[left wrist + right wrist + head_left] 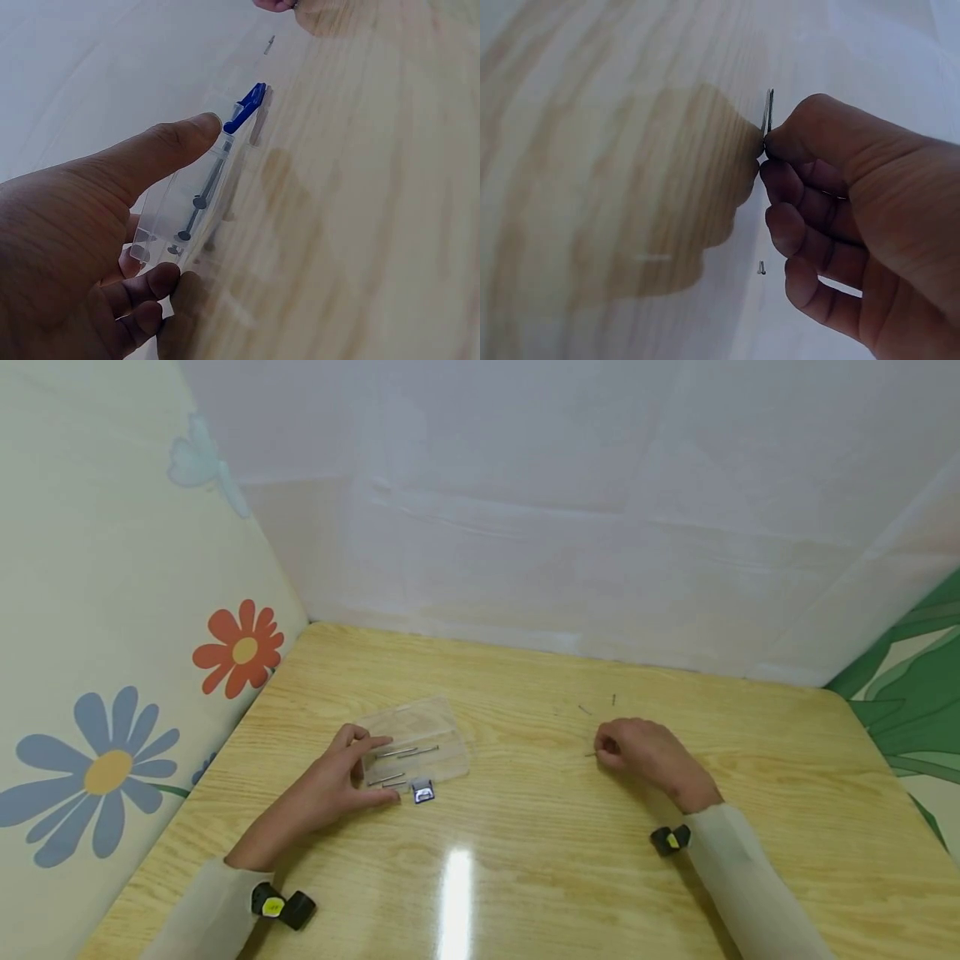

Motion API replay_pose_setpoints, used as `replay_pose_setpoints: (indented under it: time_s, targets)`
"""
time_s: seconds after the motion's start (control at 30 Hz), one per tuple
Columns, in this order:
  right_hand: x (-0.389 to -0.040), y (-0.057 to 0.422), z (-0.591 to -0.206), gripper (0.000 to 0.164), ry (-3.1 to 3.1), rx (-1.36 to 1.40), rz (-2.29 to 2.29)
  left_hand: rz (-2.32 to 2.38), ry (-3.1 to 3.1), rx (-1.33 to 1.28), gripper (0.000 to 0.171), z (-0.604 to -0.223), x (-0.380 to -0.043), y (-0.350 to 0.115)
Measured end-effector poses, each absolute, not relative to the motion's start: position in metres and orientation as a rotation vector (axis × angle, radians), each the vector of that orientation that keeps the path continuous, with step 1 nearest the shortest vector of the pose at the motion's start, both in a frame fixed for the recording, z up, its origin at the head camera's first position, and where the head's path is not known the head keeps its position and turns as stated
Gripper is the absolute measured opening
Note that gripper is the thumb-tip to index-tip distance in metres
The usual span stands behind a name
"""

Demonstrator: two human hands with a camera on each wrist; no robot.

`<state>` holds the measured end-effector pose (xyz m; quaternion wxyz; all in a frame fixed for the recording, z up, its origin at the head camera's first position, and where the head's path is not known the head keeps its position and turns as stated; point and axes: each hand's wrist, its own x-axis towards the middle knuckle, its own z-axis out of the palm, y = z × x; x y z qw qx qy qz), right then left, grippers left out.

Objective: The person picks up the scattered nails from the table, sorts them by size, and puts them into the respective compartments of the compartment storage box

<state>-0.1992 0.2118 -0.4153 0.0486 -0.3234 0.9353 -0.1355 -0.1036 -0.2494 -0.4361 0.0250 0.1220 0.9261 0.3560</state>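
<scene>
A clear plastic box (pixel 454 763) lies on the table with its lid raised toward the back. Several nails (pixel 417 752) lie inside it, their flat heads showing in the left wrist view. At its front edge sits a blue latch (pixel 247 109). My left hand (pixel 341 777) holds the box's left end, thumb along the front side and fingers around the back corner. To the right, my right hand (pixel 645 756) pinches a thin nail (pixel 770 109) between thumb and index finger, low over the tabletop, its pointed end sticking out.
Two loose nails, one slanted (pixel 584 709) and one pointing away (pixel 614 699), lie beyond my right hand. The wooden table (pixel 540 860) meets a white cloth (pixel 525 568) at its back edge. A flower-printed panel (pixel 75 627) borders the left side.
</scene>
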Motion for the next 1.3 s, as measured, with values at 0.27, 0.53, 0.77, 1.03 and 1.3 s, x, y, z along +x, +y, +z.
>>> replay_pose_setpoints:
  time_s: [0.27,0.53,0.77,1.03,1.3]
  targets:
    - [-0.199,0.211,-0.416,0.015,2.840,-0.986,-0.407,1.103,2.860,0.381,0.081,-0.436,-0.103,-0.249]
    - [-0.196,0.212,-0.416,0.018,2.830,-0.980,-0.421,1.091,2.849,0.359,0.081,-0.436,-0.103,-0.249]
    - [-0.193,0.207,-0.414,0.019,2.828,-1.028,-0.473,1.080,2.858,0.361,0.081,-0.435,-0.103,-0.248]
    - [-0.193,0.189,-0.415,0.024,2.778,-1.146,-0.578,1.084,2.845,0.356,0.080,-0.435,-0.104,-0.248]
    - [-0.193,0.157,-0.410,0.025,2.719,-1.245,-0.619,1.078,2.850,0.362,0.080,-0.436,-0.104,-0.249]
